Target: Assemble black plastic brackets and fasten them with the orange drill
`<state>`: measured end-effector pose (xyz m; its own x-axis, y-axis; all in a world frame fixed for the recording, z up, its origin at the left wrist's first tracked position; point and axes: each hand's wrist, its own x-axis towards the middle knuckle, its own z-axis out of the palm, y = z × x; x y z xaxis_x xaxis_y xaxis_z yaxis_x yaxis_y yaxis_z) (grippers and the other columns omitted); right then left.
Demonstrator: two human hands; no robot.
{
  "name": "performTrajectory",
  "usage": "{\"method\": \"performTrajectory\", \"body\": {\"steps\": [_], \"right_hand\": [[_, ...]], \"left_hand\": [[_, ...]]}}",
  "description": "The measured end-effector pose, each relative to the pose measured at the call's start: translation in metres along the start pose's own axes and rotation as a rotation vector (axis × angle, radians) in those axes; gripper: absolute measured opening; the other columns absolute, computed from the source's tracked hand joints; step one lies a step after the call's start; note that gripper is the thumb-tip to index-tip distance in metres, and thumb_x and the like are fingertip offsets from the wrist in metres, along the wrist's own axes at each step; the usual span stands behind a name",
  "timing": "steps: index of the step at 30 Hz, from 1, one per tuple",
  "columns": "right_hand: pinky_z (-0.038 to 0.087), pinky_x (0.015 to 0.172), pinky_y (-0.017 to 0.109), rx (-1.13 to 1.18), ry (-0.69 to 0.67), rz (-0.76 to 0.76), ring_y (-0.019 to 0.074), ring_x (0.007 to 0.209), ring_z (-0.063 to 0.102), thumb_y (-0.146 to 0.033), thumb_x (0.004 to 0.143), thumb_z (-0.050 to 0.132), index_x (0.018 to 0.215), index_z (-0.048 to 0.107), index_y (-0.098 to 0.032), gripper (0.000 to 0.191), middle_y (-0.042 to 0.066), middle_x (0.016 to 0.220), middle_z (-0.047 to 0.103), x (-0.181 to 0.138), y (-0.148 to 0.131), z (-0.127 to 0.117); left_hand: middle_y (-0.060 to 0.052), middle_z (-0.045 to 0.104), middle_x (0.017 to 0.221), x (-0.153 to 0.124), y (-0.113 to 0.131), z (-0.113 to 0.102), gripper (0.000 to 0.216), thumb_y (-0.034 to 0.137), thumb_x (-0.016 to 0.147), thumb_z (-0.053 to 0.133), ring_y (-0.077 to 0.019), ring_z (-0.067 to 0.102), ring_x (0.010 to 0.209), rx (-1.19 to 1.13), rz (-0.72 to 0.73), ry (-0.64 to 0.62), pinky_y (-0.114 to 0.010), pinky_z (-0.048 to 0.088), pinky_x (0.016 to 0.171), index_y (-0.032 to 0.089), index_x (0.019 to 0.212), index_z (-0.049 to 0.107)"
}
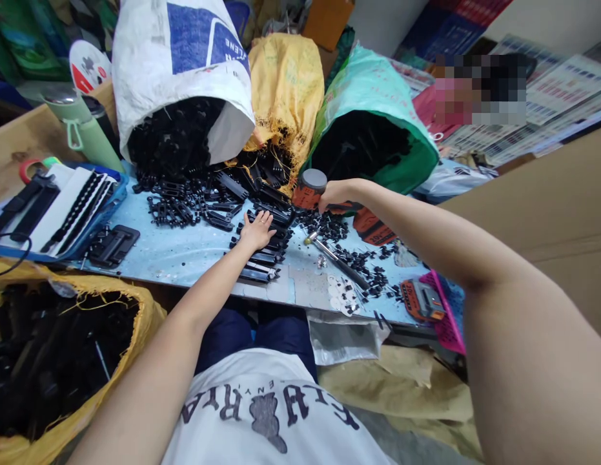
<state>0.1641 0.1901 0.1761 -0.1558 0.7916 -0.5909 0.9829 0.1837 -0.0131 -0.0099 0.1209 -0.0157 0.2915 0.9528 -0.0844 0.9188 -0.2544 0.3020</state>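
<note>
My left hand (257, 229) lies on a stack of long black plastic parts (264, 255) near the middle of the light blue table (184, 248), fingers spread flat. My right hand (335, 194) is closed round the handle of an orange power screwdriver (310, 188) with a grey cap, held upright just right of the stack. Small black pieces (363, 265) and a metal tool (336, 257) lie in front of that hand.
Three open sacks stand at the back: white (184, 64), yellow (285, 84), green (377, 110), with black parts spilling out. A yellow sack (62, 361) of black parts sits at lower left. A green bottle (84, 129) and a tray (62, 206) are left. Another person sits at the far right.
</note>
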Motion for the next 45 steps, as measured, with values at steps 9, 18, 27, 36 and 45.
{"method": "performTrajectory", "body": {"steps": [9, 18, 27, 36, 45], "right_hand": [[0.045, 0.048, 0.025, 0.044, -0.064, -0.090, 0.0140, 0.049, 0.054, -0.025, 0.066, 0.068, 0.092, 0.065, -0.010, 0.030, 0.000, 0.056, 0.057, -0.035, -0.015, 0.008], [0.044, 0.051, 0.025, -0.118, -0.053, -0.065, 0.0150, 0.054, 0.057, -0.027, 0.062, 0.067, 0.078, 0.067, -0.011, 0.023, 0.002, 0.056, 0.059, -0.033, -0.024, 0.020], [0.044, 0.054, 0.026, -0.238, -0.075, -0.089, 0.0176, 0.059, 0.059, -0.028, 0.060, 0.065, 0.067, 0.068, -0.014, 0.016, 0.004, 0.058, 0.061, -0.050, -0.031, 0.034], [0.041, 0.053, 0.025, -0.344, 0.049, -0.182, 0.0202, 0.069, 0.062, -0.029, 0.060, 0.064, 0.082, 0.070, -0.016, 0.026, 0.006, 0.072, 0.066, -0.082, -0.046, 0.044], [0.043, 0.060, 0.026, -0.331, -0.021, -0.187, 0.0223, 0.076, 0.063, -0.023, 0.058, 0.067, 0.087, 0.071, -0.021, 0.029, 0.003, 0.072, 0.067, -0.095, -0.056, 0.060]], "left_hand": [[-0.004, 0.016, 0.153, -0.002, -0.001, 0.001, 0.055, 0.039, 0.092, 0.022, -0.0257, 0.006, 0.141, -0.004, 0.020, 0.020, -0.064, 0.003, 0.107, 0.023, 0.145, 0.021], [-0.006, 0.015, 0.153, -0.011, 0.007, -0.009, 0.056, 0.040, 0.092, 0.024, -0.0249, 0.008, 0.141, 0.025, -0.002, -0.020, -0.063, -0.002, 0.108, 0.019, 0.144, 0.022], [-0.015, 0.022, 0.150, -0.083, 0.027, 0.014, 0.079, 0.062, 0.088, 0.014, -0.0251, 0.011, 0.141, -0.063, 0.026, 0.032, -0.042, 0.011, 0.114, 0.007, 0.142, 0.028], [-0.016, 0.019, 0.151, -0.110, 0.023, 0.013, 0.091, 0.072, 0.078, 0.032, -0.0269, 0.008, 0.141, -0.026, 0.131, 0.010, -0.047, 0.006, 0.114, 0.008, 0.143, 0.024], [-0.012, 0.020, 0.151, -0.127, 0.024, 0.023, 0.080, 0.054, 0.082, 0.047, -0.0248, 0.006, 0.142, 0.074, 0.133, 0.104, -0.044, 0.001, 0.115, 0.014, 0.146, 0.019]]}}
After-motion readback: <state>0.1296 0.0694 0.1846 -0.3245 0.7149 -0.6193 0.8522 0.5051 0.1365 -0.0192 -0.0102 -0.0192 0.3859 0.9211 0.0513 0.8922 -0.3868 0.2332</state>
